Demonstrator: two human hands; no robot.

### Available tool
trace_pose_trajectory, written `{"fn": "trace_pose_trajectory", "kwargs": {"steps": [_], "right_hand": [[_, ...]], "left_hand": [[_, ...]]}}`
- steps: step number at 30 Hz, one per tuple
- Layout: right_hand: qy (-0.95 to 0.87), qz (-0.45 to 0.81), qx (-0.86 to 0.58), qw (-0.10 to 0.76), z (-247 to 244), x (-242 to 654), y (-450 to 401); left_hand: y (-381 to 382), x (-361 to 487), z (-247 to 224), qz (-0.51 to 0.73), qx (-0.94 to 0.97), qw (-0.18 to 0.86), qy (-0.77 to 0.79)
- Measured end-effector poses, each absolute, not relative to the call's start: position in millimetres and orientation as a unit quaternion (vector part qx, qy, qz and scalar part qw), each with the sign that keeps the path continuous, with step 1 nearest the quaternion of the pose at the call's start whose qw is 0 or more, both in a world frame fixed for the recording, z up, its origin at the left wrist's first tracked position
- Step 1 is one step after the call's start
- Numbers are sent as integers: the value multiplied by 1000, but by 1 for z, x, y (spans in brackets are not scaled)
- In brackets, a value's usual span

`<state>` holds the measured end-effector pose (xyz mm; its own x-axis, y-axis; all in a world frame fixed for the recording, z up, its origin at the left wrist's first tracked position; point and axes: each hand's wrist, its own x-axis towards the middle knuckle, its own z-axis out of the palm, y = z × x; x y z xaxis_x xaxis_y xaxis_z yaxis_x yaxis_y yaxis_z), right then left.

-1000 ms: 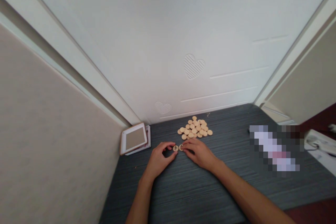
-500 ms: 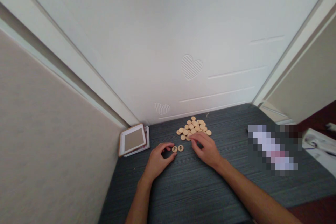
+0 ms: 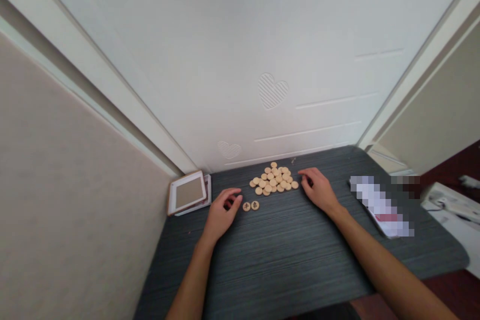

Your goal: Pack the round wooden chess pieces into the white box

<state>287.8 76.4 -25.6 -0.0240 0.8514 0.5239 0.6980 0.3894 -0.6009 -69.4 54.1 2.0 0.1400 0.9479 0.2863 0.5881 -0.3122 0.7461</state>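
- The left hand (image 3: 222,212) is loosely curved, thumb and fingers parted, with nothing visible in its grasp; it lies near the two marked discs, apart from them.
- The right hand (image 3: 318,191) is also relaxed, with a gap between thumb and forefinger and no disc showing in it; its fingertips are just beside the heap's right side.
- The left disc (image 3: 246,206) and the right disc (image 3: 255,205) lie flat, dark characters upward, side by side; whether their edges touch I cannot tell.
- Beyond them is the heap of pale discs (image 3: 273,183), some overlapping, with plain faces showing.
- The step in hand looks like a pause between handling single discs: two are set out, the rest piled together.
- Picking up another would call for a light fingertip pinch at an outer edge, without dragging its neighbours.
- At far left on the dark table (image 3: 277,260), a shallow framed tray (image 3: 189,193) rests tilted on a white-edged flat piece (image 3: 209,192); inside its pale rim shows a flat brownish panel.
- Whether either is a container for the discs is unclear.
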Motion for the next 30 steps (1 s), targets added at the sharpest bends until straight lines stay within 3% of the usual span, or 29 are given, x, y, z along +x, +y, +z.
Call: {"fn": "trace_pose_trajectory", "kwargs": {"steps": [9,30], "right_hand": [[-698,113,-542,454,-26,292,75],[-667,132,-561,473,-24,294,78]], "left_hand": [[109,-32,30,296,820,182,454],[118,-30,15,271,830,152,464]]}}
